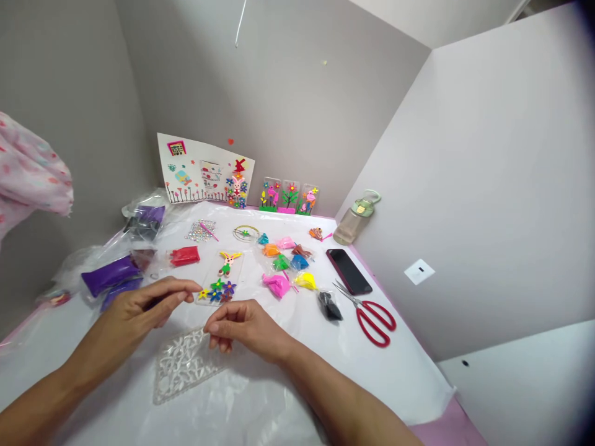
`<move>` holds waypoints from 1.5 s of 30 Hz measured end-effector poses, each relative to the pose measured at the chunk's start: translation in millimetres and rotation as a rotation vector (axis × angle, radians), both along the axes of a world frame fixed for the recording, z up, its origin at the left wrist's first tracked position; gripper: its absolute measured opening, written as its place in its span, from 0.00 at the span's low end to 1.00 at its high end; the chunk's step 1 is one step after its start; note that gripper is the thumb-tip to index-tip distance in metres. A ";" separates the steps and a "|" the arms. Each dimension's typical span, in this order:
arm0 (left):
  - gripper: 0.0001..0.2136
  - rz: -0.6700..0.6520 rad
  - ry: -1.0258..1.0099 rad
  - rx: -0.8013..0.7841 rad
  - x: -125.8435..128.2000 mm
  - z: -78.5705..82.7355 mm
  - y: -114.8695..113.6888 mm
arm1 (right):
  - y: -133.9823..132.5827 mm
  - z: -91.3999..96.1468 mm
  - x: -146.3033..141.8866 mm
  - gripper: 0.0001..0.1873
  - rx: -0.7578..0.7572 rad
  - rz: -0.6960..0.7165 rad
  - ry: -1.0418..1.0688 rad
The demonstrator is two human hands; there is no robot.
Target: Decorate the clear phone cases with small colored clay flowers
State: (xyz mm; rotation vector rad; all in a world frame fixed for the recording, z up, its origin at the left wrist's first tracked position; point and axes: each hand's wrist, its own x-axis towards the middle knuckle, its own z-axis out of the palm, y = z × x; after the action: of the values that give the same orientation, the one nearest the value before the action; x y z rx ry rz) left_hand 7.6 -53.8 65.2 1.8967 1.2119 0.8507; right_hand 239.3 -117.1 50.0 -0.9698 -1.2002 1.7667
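My left hand (pixel 151 303) hovers at the left, thumb and index finger brought close together beside a yellow clay flower (pixel 203 294). Anything between those fingertips is too small to make out. My right hand (pixel 246 325) has its fingers curled, with thumb and index tips pinched over the upper right of a clear plastic mold (pixel 181 365) filled with white raised shapes. What they pinch, if anything, is hidden. Beyond both hands lies a clear phone case (pixel 237 272), decorated with a clay rabbit (pixel 227 264) and several colored clay flowers (pixel 216 291).
Bagged clay lumps, including pink (pixel 277 285) and black (pixel 330 306), lie right of center. Red-handled scissors (pixel 376 322), a phone (pixel 349 271) and a bottle (pixel 356 220) line the right. Purple clay packs (pixel 111 275) lie left. Decorated cases (pixel 290 196) lean on the wall.
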 end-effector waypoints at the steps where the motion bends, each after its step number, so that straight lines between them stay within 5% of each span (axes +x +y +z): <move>1: 0.20 -0.023 0.013 -0.003 -2.6 -3.6 -4.3 | 0.4 -1.9 -0.8 0.29 0.001 -0.001 -0.006; 15: 0.24 0.089 0.084 -0.095 -17.4 -39.4 -41.3 | 1.6 -14.7 -2.8 0.24 0.036 0.010 -0.110; 27: 0.25 -0.083 0.211 -0.018 -7.9 -22.2 -28.7 | 1.5 -13.4 -2.0 0.24 0.046 0.028 -0.105; 33: 0.17 -0.215 0.170 0.058 -10.3 -29.0 -20.7 | 1.5 -14.0 -1.2 0.22 0.039 0.022 -0.117; 41: 0.22 -0.149 0.267 0.058 -13.0 -35.9 -31.1 | 2.3 -16.2 -1.6 0.19 0.043 0.009 -0.119; 45: 0.17 -0.198 0.203 0.060 -9.0 -35.1 -31.4 | 2.7 -15.6 -1.6 0.20 0.063 -0.016 -0.147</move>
State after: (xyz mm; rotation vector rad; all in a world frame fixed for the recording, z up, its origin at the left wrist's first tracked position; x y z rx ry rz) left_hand -1.5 -85.2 30.1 2.1519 1.1024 0.6067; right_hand 237.7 -114.5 34.4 -1.0839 -1.3277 1.6582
